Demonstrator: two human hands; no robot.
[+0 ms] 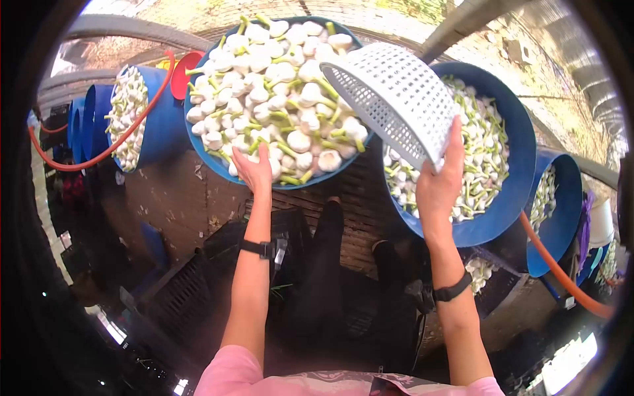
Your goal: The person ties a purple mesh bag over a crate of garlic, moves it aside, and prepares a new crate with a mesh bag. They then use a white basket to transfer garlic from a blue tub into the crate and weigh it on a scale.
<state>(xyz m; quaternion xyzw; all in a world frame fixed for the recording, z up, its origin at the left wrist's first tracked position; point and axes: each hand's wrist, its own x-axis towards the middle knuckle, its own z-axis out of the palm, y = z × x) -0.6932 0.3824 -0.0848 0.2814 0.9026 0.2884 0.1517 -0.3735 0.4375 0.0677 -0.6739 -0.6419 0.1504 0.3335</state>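
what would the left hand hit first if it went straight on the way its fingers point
Most likely the near garlic bulbs heaped in the blue tub: the left hand points into that pile, though one view leaves the remaining gap, if any, unclear.

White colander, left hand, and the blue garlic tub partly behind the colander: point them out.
White colander (pixel 404 92): head view, perforated outer side.
Left hand (pixel 255 173): head view, middle of hand.
Blue garlic tub (pixel 522 135): head view, bare inner wall.

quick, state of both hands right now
Left hand: open, at the garlic heap.
Right hand: closed, holding the white colander.
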